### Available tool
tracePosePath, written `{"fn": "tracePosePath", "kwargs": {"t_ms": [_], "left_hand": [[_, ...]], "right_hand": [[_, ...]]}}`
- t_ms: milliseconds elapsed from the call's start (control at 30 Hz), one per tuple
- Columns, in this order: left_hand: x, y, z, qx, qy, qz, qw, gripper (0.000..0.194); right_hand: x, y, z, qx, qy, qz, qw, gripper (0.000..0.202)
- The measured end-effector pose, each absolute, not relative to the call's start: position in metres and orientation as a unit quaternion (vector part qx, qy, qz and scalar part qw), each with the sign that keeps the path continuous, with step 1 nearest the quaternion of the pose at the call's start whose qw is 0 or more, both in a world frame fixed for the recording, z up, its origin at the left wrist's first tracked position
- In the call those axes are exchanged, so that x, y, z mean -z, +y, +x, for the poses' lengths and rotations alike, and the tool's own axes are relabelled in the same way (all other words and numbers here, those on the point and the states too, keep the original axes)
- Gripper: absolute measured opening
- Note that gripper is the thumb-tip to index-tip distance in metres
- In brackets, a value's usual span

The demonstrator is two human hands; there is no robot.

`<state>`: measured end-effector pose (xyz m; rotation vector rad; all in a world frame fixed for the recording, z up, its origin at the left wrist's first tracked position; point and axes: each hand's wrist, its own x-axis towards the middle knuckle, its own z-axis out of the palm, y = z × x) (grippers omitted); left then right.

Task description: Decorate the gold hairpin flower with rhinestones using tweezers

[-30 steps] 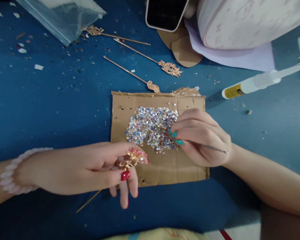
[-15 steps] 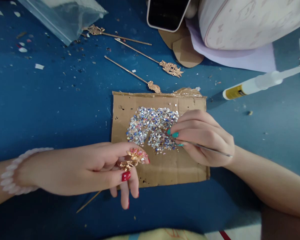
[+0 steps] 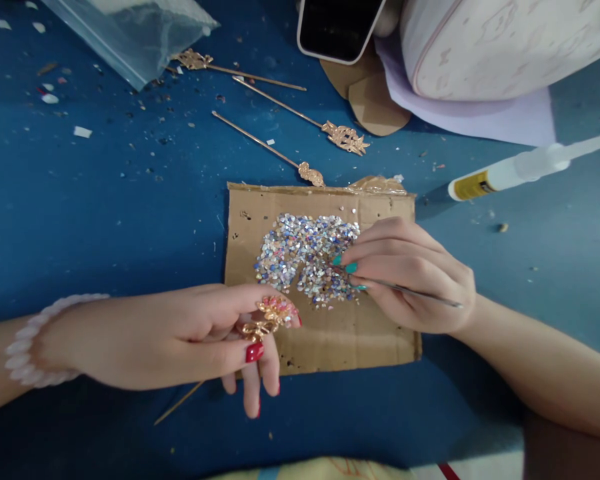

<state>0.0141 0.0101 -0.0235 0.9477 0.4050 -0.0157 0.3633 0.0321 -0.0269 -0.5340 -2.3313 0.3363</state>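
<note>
My left hand (image 3: 195, 340) is closed on a gold hairpin (image 3: 260, 327), pinching its ornamental head between thumb and index finger. Pink and clear stones cover part of that head, and the thin stick comes out below the hand. My right hand (image 3: 415, 277) grips slim metal tweezers (image 3: 420, 295), whose tips point into a spread of small glittering stones (image 3: 307, 247); the fingers partly hide the tips. Under the stones lies a piece of brown cardboard (image 3: 360, 340). The hairpin head is just left of and below the stones, over the cardboard.
Beyond the cardboard lie three more gold hairpins (image 3: 343, 137) and a clear plastic bag (image 3: 145, 53). A phone (image 3: 337, 30), cardboard pieces (image 3: 377, 107) and a white patterned case (image 3: 470, 53) are at the back. A glue bottle (image 3: 510, 173) lies right on the blue table (image 3: 105, 233).
The whole view has shifted very slightly. Both hands keep their holds, and the tweezers stay at the stones.
</note>
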Motion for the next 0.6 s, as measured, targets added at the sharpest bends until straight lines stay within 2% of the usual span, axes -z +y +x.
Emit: {"fn": "tracePosePath", "kwargs": {"t_ms": [600], "left_hand": [[0.0225,0.0105,0.0147,0.016,0.189,0.461,0.867,0.045]], "right_hand": [[0.0242,0.0334,0.3618,-0.151,-0.894,-0.231,0.354,0.011]]}}
